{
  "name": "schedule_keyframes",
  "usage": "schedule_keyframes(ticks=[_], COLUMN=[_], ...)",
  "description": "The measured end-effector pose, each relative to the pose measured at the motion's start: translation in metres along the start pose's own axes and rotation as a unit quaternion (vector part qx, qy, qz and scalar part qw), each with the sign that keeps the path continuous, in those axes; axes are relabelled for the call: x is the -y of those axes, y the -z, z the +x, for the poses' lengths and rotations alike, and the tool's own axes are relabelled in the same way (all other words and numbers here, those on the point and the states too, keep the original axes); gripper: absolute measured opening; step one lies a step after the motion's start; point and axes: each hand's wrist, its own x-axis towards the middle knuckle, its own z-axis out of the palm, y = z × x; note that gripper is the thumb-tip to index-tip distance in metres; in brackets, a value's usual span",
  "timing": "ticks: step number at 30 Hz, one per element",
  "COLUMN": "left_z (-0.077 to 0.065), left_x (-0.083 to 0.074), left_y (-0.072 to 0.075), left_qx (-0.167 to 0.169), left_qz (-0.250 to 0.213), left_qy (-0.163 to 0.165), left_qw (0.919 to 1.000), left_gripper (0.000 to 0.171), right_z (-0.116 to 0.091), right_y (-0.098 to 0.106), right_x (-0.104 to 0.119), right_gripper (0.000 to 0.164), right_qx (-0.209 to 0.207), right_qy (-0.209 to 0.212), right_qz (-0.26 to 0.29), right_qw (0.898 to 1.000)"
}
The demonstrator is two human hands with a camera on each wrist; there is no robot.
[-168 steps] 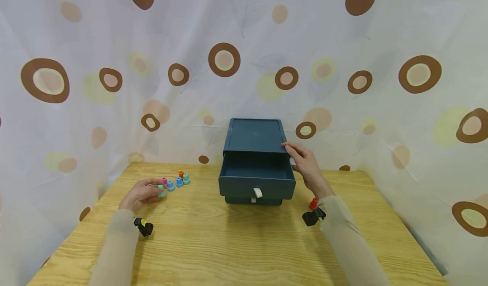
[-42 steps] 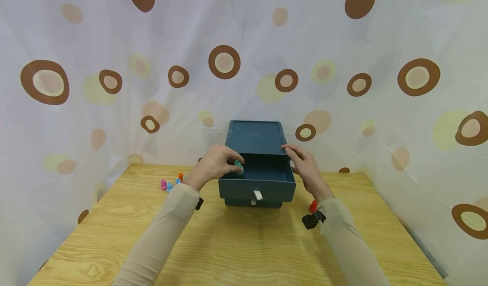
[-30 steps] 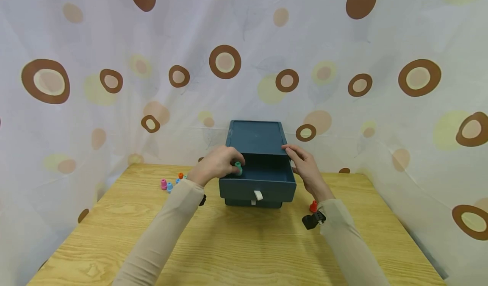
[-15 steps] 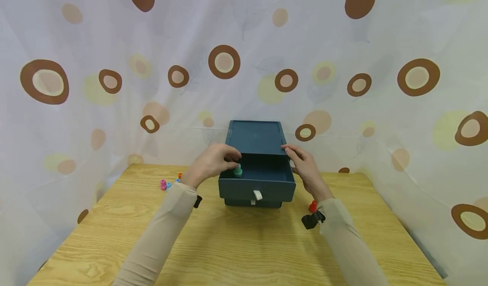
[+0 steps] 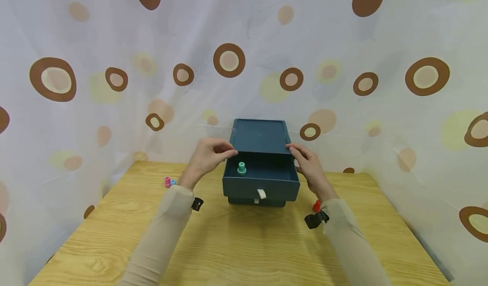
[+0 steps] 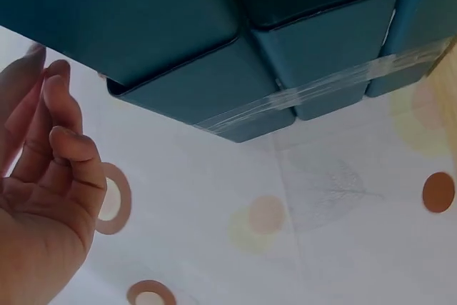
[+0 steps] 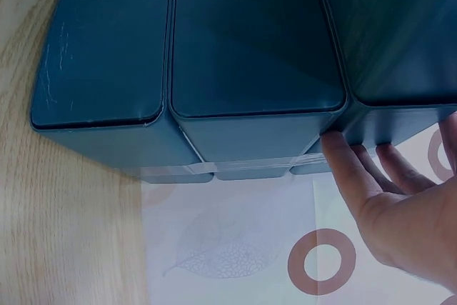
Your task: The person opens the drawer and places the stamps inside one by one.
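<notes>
A dark blue drawer cabinet (image 5: 259, 135) stands at the back of the table, its upper drawer (image 5: 261, 188) pulled out. Inside that drawer, near its left wall, a teal stepped peg (image 5: 242, 169) sits upright. My left hand (image 5: 207, 156) is at the cabinet's front left top corner, thumb and forefinger tips close together at the edge; its other fingers are bent in the left wrist view. My right hand (image 5: 310, 167) rests on the front right top corner, with extended fingers (image 7: 348, 169) against the cabinet's side. Neither hand holds a peg.
A pink peg (image 5: 167, 182) and a blue peg (image 5: 173, 182) stand at the table's left; my left arm may hide others. A red peg (image 5: 317, 206) stands beside my right wrist. White tabs (image 5: 261, 194) hang from the drawer fronts. A patterned curtain (image 5: 259, 44) backs the table.
My left hand carried the teal peg from the table's left into the drawer, let it go there, and rose to the cabinet's left corner. My right hand stayed put.
</notes>
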Motion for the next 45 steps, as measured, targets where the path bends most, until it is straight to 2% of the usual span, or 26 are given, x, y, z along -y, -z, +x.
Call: schedule_keyframes(ticks=[2, 6, 10, 14, 23, 27, 34, 41, 45], left_z=[-0.002, -0.01, -0.02, -0.029, -0.045, -0.051, -0.061, -0.072, -0.075], left_x=[0.004, 0.012, 0.005, 0.002, 0.026, 0.037, 0.058, 0.071, 0.089], left_y=[-0.001, 0.0, 0.006, 0.011, 0.018, 0.027, 0.041, 0.051, 0.052], left_qx=[-0.015, -0.048, -0.07, -0.07, -0.091, -0.085, -0.078, -0.054, -0.053], left_qz=[-0.033, -0.071, -0.097, -0.116, -0.143, -0.16, -0.144, -0.115, -0.1], left_qy=[0.012, 0.037, 0.059, 0.073, 0.104, 0.124, 0.159, 0.201, 0.214], left_qw=[0.9993, 0.9956, 0.991, 0.9881, 0.98, 0.9756, 0.9737, 0.9713, 0.9704], left_gripper=[0.012, 0.015, 0.014, 0.013, 0.015, 0.016, 0.02, 0.026, 0.028], right_z=[0.0, -0.001, -0.002, -0.002, -0.003, -0.002, -0.001, -0.002, -0.004], right_y=[0.001, 0.002, 0.002, 0.002, 0.001, 0.0, 0.001, 0.0, 0.0], right_x=[0.0, 0.002, 0.003, 0.003, 0.002, 0.002, 0.003, 0.002, 0.007], right_gripper=[0.053, 0.054, 0.054, 0.053, 0.054, 0.054, 0.052, 0.052, 0.051], right_qx=[0.0, 0.004, 0.009, 0.009, 0.005, 0.002, 0.002, 0.002, 0.005], right_qy=[-0.001, 0.0, 0.002, 0.002, -0.001, -0.004, -0.003, -0.005, -0.004], right_qz=[-0.002, -0.001, -0.002, -0.006, -0.011, -0.007, -0.004, -0.004, 0.0], right_qw=[1.0, 1.0, 1.0, 1.0, 1.0, 1.0, 1.0, 1.0, 1.0])
